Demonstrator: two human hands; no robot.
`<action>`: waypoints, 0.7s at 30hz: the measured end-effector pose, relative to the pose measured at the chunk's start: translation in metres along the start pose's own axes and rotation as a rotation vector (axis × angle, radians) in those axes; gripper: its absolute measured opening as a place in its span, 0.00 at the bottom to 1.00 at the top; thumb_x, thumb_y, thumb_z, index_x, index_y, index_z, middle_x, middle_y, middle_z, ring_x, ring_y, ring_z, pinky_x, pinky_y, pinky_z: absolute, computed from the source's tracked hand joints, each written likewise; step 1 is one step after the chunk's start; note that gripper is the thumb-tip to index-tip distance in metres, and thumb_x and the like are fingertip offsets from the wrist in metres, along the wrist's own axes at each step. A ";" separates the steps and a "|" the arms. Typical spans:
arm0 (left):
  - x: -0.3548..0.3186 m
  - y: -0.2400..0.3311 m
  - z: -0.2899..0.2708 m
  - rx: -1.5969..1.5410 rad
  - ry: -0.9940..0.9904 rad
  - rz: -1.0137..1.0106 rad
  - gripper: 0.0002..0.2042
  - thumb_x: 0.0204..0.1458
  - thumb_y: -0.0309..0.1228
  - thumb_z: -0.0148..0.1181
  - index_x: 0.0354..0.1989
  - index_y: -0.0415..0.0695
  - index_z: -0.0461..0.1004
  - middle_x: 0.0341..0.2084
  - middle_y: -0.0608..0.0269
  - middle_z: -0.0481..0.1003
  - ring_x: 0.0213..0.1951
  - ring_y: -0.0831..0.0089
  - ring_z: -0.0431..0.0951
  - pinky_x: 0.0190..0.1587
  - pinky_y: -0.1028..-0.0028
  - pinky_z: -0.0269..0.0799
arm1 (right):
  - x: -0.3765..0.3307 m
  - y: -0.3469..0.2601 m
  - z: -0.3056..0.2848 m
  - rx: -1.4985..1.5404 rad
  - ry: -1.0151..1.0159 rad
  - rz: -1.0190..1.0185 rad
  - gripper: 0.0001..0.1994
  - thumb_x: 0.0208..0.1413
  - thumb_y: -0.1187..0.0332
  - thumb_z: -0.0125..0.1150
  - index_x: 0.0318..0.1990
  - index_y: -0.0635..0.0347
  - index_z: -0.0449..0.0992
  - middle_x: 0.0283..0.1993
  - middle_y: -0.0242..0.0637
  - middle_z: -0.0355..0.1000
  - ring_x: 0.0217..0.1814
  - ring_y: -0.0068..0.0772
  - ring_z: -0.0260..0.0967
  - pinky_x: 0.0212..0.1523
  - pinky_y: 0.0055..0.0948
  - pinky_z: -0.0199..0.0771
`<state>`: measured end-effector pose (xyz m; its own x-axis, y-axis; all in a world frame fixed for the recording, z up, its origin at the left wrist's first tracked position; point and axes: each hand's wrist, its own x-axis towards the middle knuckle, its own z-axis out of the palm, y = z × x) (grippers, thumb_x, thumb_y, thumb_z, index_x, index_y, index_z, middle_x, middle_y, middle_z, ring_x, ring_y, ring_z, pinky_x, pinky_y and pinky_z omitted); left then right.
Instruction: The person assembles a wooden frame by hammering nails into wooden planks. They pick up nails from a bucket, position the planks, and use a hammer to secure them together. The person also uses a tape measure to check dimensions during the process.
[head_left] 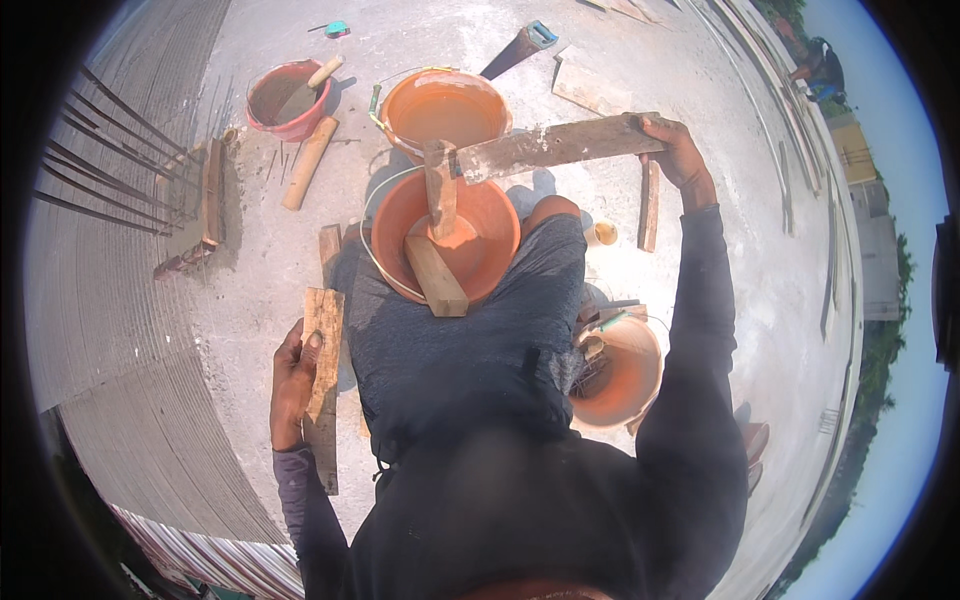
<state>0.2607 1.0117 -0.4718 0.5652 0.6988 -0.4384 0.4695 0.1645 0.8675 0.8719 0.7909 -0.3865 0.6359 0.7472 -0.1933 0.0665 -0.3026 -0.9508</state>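
Dark-sleeved, the left hand (293, 385) gripped a short weathered wooden plank (323, 380) on the concrete floor (250, 270), while the right hand (672, 145) clasped a long mortar-stained board (555, 145) above orange plastic buckets (445, 235).

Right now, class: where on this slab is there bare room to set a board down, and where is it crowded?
Bare concrete lies beyond the right hand, toward the slab edge. Crowded: the orange buckets, red bucket and wood scraps ahead. The left hand rests on a plank.

Red bucket (288, 98): upper left, a wooden handle leaning in it.
Handsaw (517, 48): lies on the concrete, top centre.
Steel bars (100, 160): left edge, fanned out.
Wooden stick (309, 162): beside the red bucket.
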 end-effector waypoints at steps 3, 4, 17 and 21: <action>0.005 -0.007 0.031 -0.034 -0.070 -0.027 0.30 0.65 0.40 0.62 0.70 0.35 0.64 0.53 0.52 0.78 0.51 0.69 0.77 0.54 0.71 0.73 | -0.020 0.038 0.001 0.286 0.072 -0.005 0.23 0.62 0.56 0.65 0.52 0.72 0.77 0.42 0.42 0.76 0.40 0.34 0.73 0.37 0.31 0.73; 0.007 -0.010 0.042 -0.130 -0.055 -0.057 0.31 0.65 0.38 0.63 0.70 0.33 0.62 0.54 0.49 0.77 0.53 0.66 0.77 0.57 0.69 0.71 | -0.027 0.053 0.008 0.384 0.043 -0.027 0.23 0.63 0.56 0.64 0.53 0.70 0.76 0.44 0.42 0.77 0.41 0.34 0.74 0.37 0.31 0.74; 0.025 -0.052 0.060 -0.148 -0.087 -0.046 0.36 0.62 0.40 0.66 0.71 0.32 0.59 0.61 0.38 0.70 0.62 0.57 0.71 0.64 0.63 0.66 | -0.091 0.173 0.154 0.972 0.069 -0.026 0.21 0.61 0.62 0.69 0.57 0.62 0.75 0.56 0.40 0.77 0.58 0.36 0.76 0.57 0.38 0.81; 0.037 -0.045 0.056 -0.071 -0.020 -0.049 0.36 0.62 0.44 0.65 0.71 0.34 0.61 0.59 0.43 0.71 0.61 0.58 0.72 0.63 0.61 0.67 | -0.093 0.170 0.170 0.983 0.051 -0.061 0.19 0.62 0.62 0.69 0.56 0.62 0.75 0.56 0.40 0.77 0.58 0.34 0.75 0.57 0.37 0.81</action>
<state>0.2984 0.9913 -0.5400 0.5561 0.6748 -0.4851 0.4480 0.2482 0.8589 0.6928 0.7706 -0.5712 0.6865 0.7118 -0.1487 -0.5539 0.3795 -0.7410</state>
